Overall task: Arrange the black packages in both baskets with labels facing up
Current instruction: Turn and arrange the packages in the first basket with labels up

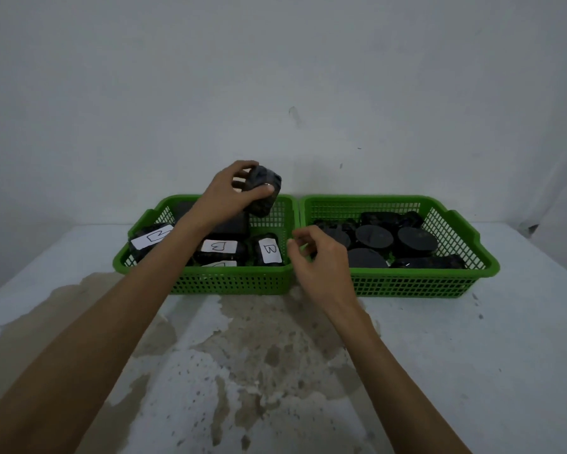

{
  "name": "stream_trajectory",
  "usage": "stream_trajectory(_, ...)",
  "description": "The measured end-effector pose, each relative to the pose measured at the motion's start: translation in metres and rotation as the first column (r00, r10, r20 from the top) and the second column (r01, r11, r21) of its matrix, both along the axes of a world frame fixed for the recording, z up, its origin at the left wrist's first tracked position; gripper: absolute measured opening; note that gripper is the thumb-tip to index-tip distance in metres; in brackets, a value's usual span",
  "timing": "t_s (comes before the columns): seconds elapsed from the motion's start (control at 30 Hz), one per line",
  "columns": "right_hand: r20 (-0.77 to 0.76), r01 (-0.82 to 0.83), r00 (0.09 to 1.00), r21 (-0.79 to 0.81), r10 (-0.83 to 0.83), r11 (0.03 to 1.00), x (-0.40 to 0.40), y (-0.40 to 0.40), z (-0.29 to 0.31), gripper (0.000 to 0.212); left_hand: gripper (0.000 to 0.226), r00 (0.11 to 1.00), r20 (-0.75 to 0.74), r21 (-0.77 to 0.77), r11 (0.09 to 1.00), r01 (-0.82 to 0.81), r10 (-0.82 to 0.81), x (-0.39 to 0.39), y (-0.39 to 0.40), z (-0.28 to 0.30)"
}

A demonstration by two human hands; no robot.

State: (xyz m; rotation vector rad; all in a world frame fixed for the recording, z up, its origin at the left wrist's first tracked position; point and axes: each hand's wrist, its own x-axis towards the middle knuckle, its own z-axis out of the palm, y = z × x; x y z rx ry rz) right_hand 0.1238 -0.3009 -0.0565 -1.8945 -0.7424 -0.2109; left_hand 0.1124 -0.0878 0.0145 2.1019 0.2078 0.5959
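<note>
A plain pale wall (pixel 275 77) backs a white tabletop (pixel 472 371) whose coating has worn away in brownish patches near the front. Two green mesh baskets stand side by side at the far edge, their inner rims touching. In the left basket (pixel 210 283) several black packages lie flat with white labels up, among them one by the right wall with a hand-drawn "B" (pixel 269 250); at least one darker package behind them shows no label. The right basket (pixel 439 286) holds round and blocky black packages (pixel 373 237), and no label is visible on any of them.

The left hand (pixel 223 198) is closed around a black package (pixel 263 193), holding it up above the back of the left basket, fingers over its top and thumb along the near side. No label shows on the faces turned to the camera, so the lift is probably for turning it to find the labelled face. The right hand (pixel 321 257) hovers empty, fingers loosely curled, over the meeting rims, likely ready to help with the turn. The right basket seems yet to be sorted.
</note>
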Motion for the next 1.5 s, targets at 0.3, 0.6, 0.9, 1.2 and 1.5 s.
stream_trajectory(0.3,-0.293,-0.249,0.92,0.073,0.26,0.966,-0.031,0.028,0.007,0.094,0.04,0.975,0.106,-0.588,0.778,0.219,-0.195,-0.076,-0.018,-0.045)
stream_trajectory(0.6,-0.108,-0.213,0.973,-0.091,0.203,0.973,-0.02,0.024,0.004,0.097,0.04,0.986,0.016,-0.364,0.918,0.158,-0.164,-0.088,-0.006,-0.052)
stream_trajectory(0.9,0.047,-0.054,0.996,-0.283,0.071,0.958,-0.011,0.028,0.015,0.088,0.062,0.988,-0.108,-0.077,0.992,0.099,-0.107,-0.091,0.003,-0.051)
stream_trajectory(1.2,0.136,0.065,0.99,-0.646,0.031,0.76,0.091,0.101,0.051,0.085,0.032,0.963,-0.136,0.318,0.911,0.263,-0.231,-0.093,-0.058,-0.086)
stream_trajectory(1.5,0.308,0.253,0.951,-0.798,0.01,0.547,0.122,0.139,0.023,0.076,0.076,0.897,-0.352,0.531,0.731,0.428,-0.269,-0.109,-0.075,-0.15)
